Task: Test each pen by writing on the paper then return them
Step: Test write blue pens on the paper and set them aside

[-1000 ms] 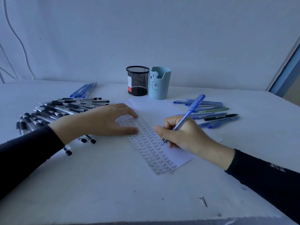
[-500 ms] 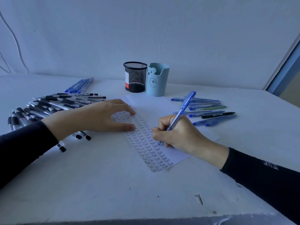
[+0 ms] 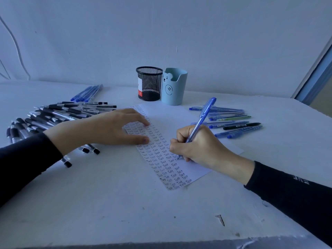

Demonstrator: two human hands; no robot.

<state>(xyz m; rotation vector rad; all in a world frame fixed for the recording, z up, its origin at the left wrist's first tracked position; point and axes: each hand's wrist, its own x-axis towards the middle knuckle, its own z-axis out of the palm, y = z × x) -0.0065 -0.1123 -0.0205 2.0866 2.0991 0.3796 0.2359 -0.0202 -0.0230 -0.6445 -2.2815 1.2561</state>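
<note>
My right grip pinches a blue pen. Its tip sits on the paper, next to rows of "Test". I should press softly and write small in the white part. My left grip lies flat with straight fingers and holds the paper down. Farther off lie more pens and two cups.

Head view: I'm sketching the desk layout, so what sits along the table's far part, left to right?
Bundle of blue pens → black mesh cup → light blue bear cup → spread of mixed pens.
</note>
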